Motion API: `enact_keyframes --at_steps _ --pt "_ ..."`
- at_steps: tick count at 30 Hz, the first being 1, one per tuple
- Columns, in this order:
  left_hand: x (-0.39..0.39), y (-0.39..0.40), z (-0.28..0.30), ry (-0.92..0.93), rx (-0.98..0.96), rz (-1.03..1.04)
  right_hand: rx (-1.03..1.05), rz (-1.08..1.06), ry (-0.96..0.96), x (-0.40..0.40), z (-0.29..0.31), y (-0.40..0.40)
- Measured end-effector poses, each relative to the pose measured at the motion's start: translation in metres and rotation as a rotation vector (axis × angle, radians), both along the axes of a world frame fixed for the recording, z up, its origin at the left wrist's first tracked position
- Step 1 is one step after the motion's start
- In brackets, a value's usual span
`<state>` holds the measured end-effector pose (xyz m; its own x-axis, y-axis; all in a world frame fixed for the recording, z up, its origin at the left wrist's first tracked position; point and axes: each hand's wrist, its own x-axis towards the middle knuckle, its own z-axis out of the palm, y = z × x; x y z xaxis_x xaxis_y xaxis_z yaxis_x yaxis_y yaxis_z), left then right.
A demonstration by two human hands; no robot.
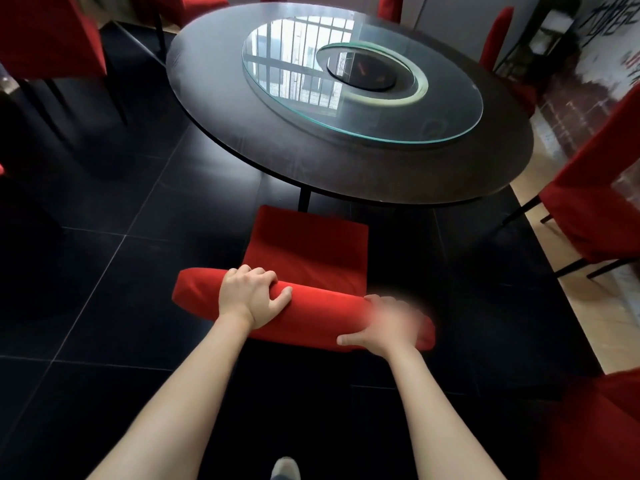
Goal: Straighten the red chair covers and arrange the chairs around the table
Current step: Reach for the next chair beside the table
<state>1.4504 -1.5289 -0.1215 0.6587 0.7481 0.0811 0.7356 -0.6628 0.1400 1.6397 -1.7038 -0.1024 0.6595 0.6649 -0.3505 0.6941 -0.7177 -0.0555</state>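
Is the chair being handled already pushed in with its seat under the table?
No: the chair's seat lies wholly short of the table edge, while the left hand grips its backrest top.

We grip the red-covered chair (304, 251) back, left hand (254, 294) curled over it; right hand (388, 325) is blurred, seemingly clasping too, near the round table (311, 168).
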Motion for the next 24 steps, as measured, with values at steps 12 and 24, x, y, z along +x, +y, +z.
enact_keyframes --at_steps 12,24 --pt "0.018 0.015 0.0 0.034 -0.011 0.018 0.001 0.023 0.019 0.018 0.0 0.016" --pt "0.009 0.014 0.012 0.046 -0.121 0.127 0.006 0.148 0.077 0.021 0.001 0.014"
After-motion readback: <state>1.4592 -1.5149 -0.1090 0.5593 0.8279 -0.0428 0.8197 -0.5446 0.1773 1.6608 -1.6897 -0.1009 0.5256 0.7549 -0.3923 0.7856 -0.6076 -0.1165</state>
